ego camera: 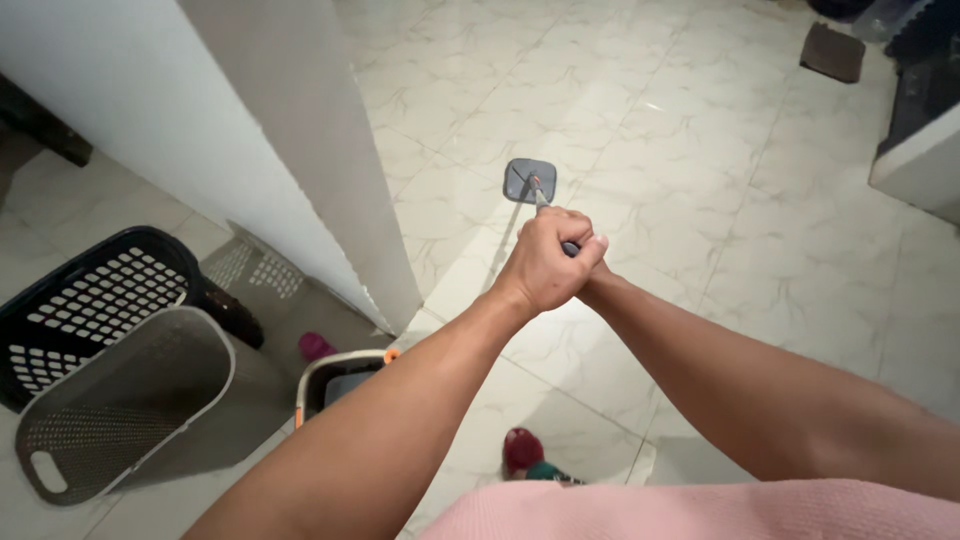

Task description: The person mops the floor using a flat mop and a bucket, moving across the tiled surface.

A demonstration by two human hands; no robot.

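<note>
Currently, both hands clamp together on the mop handle (541,198), left hand (543,268) wrapped over the mostly hidden right hand (596,262). Its grey square mop head (529,180) lies flat on the marble-tiled floor (700,150), near the white wall corner (330,180). Two perforated baskets (110,340) stand at left.

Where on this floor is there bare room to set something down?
Bare tiles stretch from the mop head out to the dark mat and right to the white cabinet corner. It is crowded lower left: the black basket, grey basket and bucket stand close together by the wall. Both hands, left hand on top, clasp the mop handle.
</note>
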